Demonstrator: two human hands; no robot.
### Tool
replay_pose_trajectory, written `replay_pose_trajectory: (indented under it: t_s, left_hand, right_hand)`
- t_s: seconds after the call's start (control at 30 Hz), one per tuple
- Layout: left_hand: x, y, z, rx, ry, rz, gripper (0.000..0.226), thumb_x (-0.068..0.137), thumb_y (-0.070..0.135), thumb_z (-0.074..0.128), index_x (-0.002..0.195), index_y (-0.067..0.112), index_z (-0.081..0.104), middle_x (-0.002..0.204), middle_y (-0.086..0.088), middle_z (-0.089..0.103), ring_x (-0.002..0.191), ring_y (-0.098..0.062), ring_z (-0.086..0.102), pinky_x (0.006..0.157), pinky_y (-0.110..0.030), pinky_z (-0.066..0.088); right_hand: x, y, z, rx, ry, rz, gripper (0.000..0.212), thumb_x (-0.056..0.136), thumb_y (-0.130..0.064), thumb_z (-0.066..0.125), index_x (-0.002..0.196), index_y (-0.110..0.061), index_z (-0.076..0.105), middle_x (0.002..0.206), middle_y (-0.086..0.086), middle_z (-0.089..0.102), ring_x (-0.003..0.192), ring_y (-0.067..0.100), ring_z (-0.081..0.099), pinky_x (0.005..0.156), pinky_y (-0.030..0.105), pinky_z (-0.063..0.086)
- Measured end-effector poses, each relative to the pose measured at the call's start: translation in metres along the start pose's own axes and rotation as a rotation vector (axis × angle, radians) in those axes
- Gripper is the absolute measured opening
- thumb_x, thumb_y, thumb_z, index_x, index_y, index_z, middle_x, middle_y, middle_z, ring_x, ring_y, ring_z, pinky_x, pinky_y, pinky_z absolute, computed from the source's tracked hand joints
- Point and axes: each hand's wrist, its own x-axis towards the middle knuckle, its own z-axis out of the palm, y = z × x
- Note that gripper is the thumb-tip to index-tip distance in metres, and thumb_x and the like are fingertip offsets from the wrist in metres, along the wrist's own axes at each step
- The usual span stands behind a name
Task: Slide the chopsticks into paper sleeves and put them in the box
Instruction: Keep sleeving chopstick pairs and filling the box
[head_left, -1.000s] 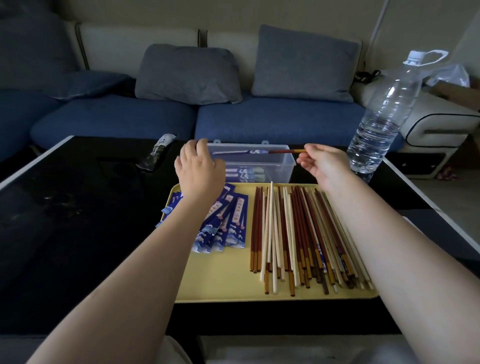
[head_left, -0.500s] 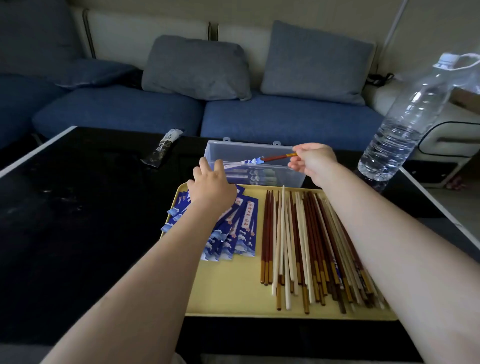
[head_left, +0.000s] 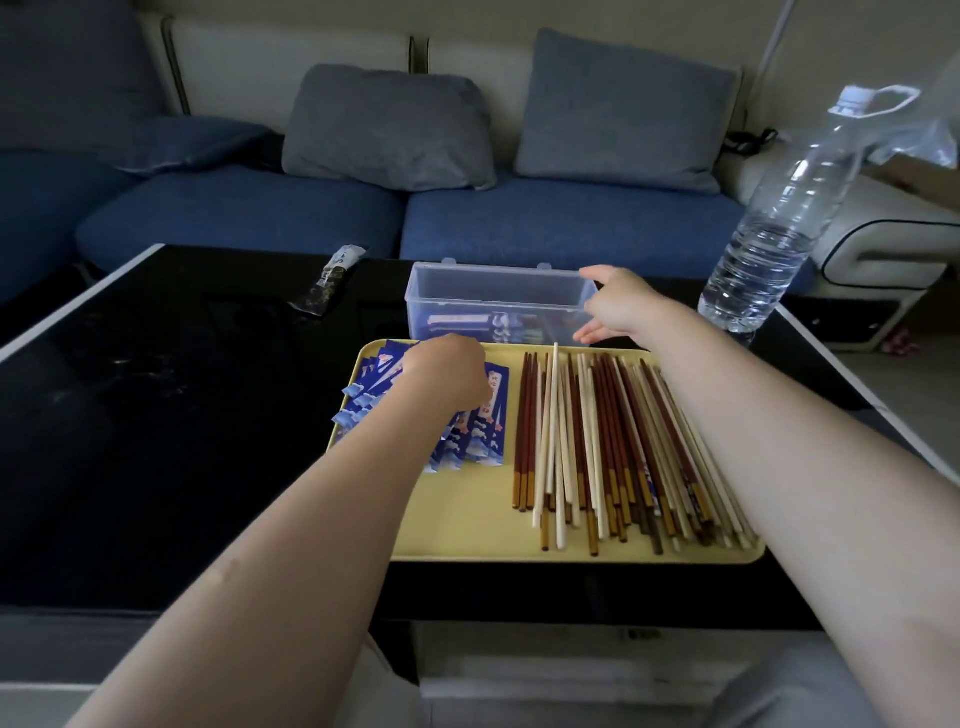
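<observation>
The sleeved chopstick the right hand (head_left: 618, 306) was carrying half a second ago now lies in the box (head_left: 496, 291) with other sleeved chopsticks (head_left: 483, 323), so one more is done. That hand hangs relaxed and empty at the box's right end. Just in front of the box, the left hand (head_left: 447, 371) curls onto the paper sleeves (head_left: 480, 436); whether it grips one I cannot tell.

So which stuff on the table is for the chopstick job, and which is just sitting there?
For the job:
- loose chopsticks on the yellow tray
- blue paper sleeves under the left hand
- clear box, sleeved chopsticks inside, right hand beside it

Just lying about:
- water bottle
- dark wrapper
- sofa cushions
</observation>
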Motion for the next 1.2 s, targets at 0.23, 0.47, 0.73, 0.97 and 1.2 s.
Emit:
replay_pose_trajectory:
  t_s: [0.23,0.47,0.73,0.97,1.2]
  left_hand:
    - [-0.018,0.005,0.006,0.152,0.046,0.068,0.021,0.091,0.034,0.062,0.099,0.018,0.05,0.085,0.0,0.05,0.082,-0.021,0.053,0.07,-0.035,0.044]
    - [-0.031,0.028,0.014,0.252,0.012,0.044,0.025,0.095,0.041,0.055,0.103,0.018,0.057,0.092,0.0,0.056,0.084,-0.02,0.055,0.072,-0.032,0.042]
    - [-0.033,0.036,0.002,0.067,0.085,-0.06,0.017,0.096,0.031,0.05,0.092,0.016,0.057,0.081,-0.001,0.057,0.077,-0.02,0.059,0.068,-0.033,0.049]
    - [-0.037,0.051,-0.025,-1.255,-0.05,-0.18,0.02,0.1,0.029,0.056,0.108,0.011,0.061,0.077,-0.003,0.075,0.053,-0.012,0.066,0.052,-0.022,0.052]
    - [-0.041,0.054,-0.023,-0.483,0.474,0.004,0.024,0.094,0.037,0.059,0.11,0.018,0.06,0.112,-0.001,0.06,0.095,-0.017,0.058,0.073,-0.029,0.045]
  right_hand:
    - [-0.057,0.001,0.004,-0.004,0.027,-0.042,0.04,0.1,-0.004,0.044,0.139,-0.011,0.052,0.116,0.014,0.059,0.086,0.027,0.072,0.079,0.039,0.062]
    - [-0.087,0.028,0.009,-0.029,-0.048,-0.083,0.025,0.102,-0.021,0.049,0.121,-0.015,0.064,0.102,0.005,0.068,0.085,0.019,0.073,0.08,0.04,0.063]
    - [-0.091,0.047,0.01,-0.034,-0.069,-0.08,0.021,0.103,-0.019,0.049,0.108,-0.013,0.068,0.095,0.005,0.069,0.075,0.018,0.074,0.073,0.033,0.063]
    - [-0.105,0.038,0.004,0.517,-0.347,-0.026,0.021,0.102,-0.018,0.056,0.115,-0.003,0.062,0.095,0.017,0.075,0.085,0.032,0.076,0.07,0.035,0.063]
    - [-0.097,0.046,-0.006,0.545,-0.146,0.03,0.027,0.1,-0.015,0.059,0.125,-0.004,0.061,0.087,0.011,0.076,0.073,0.022,0.076,0.064,0.029,0.061]
